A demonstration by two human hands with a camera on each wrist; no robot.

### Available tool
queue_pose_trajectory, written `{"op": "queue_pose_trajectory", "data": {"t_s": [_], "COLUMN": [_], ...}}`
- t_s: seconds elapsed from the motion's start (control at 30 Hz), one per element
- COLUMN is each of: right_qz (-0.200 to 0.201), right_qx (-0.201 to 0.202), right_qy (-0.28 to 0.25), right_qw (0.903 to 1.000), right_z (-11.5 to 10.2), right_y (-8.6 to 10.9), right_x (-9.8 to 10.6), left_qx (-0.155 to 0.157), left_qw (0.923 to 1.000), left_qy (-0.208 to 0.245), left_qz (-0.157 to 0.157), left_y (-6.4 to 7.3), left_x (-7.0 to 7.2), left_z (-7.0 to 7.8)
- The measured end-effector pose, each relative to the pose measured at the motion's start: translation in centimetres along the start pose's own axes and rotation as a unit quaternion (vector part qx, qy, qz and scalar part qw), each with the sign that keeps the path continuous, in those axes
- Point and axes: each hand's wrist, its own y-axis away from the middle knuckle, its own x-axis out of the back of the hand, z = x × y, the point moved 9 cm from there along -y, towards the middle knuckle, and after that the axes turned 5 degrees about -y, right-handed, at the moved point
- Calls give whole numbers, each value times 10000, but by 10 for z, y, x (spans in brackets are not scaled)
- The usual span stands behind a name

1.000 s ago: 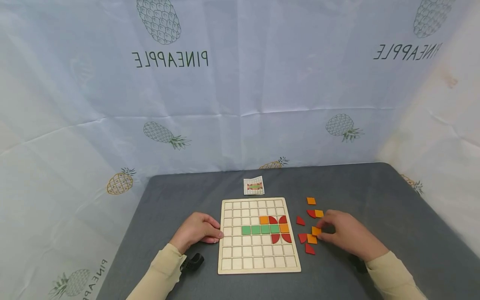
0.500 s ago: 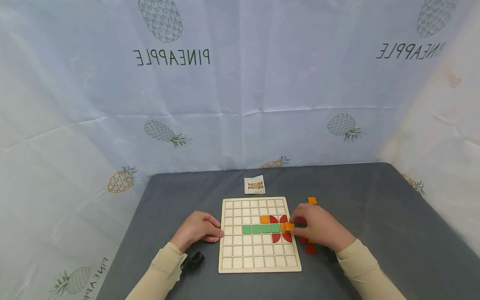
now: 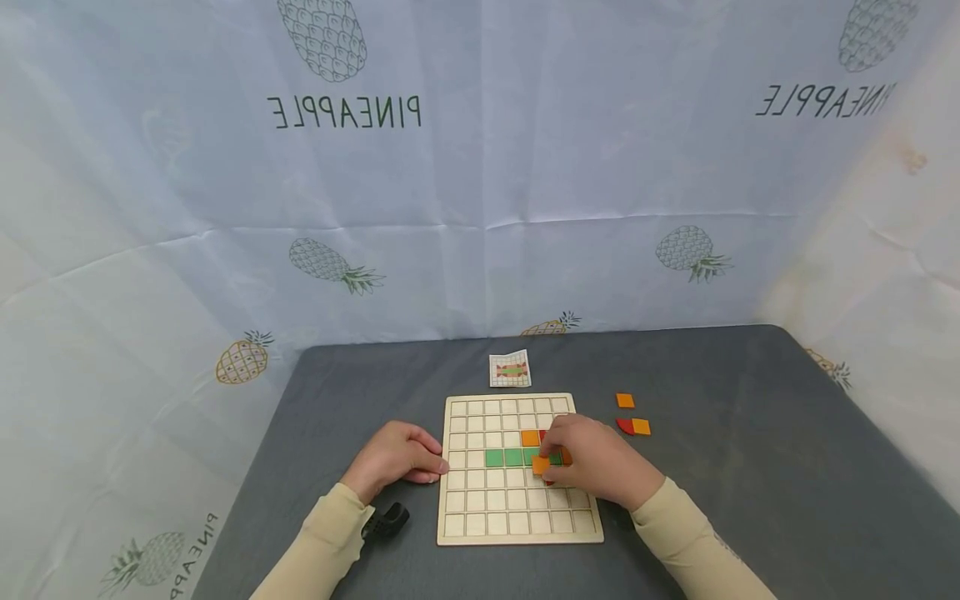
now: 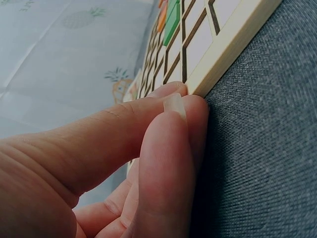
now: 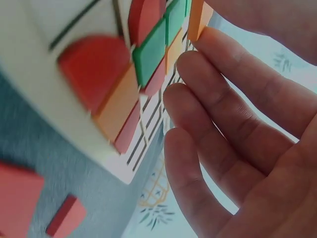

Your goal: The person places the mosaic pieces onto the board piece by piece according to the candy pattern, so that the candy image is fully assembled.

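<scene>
My right hand (image 3: 600, 461) pinches an orange square tile (image 3: 540, 466) between thumb and index finger, over the middle of a wooden grid board (image 3: 517, 523). In the right wrist view the tile (image 5: 196, 21) shows only in part, and the other fingers stay loosely bent. Under and around that hand lie a row of green square tiles (image 3: 503, 457), red quarter-circle pieces (image 5: 94, 67) and more orange squares, partly hidden in the head view. My left hand (image 3: 395, 457) holds the board's left edge, thumb and index fingertips together right at the rim (image 4: 218, 67).
Right of the board lie an orange square (image 3: 625, 401), and a red quarter piece (image 3: 625, 426) beside another orange square (image 3: 641, 427). More red pieces (image 5: 67, 215) show in the right wrist view. A printed pattern card (image 3: 510, 369) lies behind the board on the dark grey tabletop (image 3: 360, 383).
My right hand has carried the orange square tile leftward from the loose pieces to over the middle of the board. My left hand has kept its place at the board's edge.
</scene>
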Motion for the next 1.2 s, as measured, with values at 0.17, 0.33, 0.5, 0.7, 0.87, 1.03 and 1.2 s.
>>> {"op": "queue_pose_trajectory", "data": {"t_s": [0.17, 0.33, 0.5, 0.7, 0.87, 1.03, 1.2], "right_qz": [-33, -21, -42, -37, 8, 22, 7], "right_qx": [71, 84, 124, 23, 77, 121, 74], "right_qy": [124, 316, 431, 365, 335, 398, 430], "right_qw": [9999, 9995, 9990, 9993, 9994, 9991, 9990], "right_z": [-8, -11, -13, -11, -11, -12, -12], "right_y": [-1, -1, -1, -1, 0, -1, -2], "right_x": [-6, -9, -12, -13, -13, -13, -14], "left_qx": [10, 17, 43, 26, 39, 68, 89], "left_qw": [10000, 10000, 10000, 10000, 10000, 10000, 9999], "left_qy": [5, -9, 42, 64, 14, -9, -37], "left_qz": [-5, 5, -21, -68, -56, -48, -34], "left_y": [0, 0, 0, 0, 0, 0, 0], "left_x": [0, 1, 1, 0, 1, 1, 1], "left_z": [0, 0, 0, 1, 1, 1, 1]}}
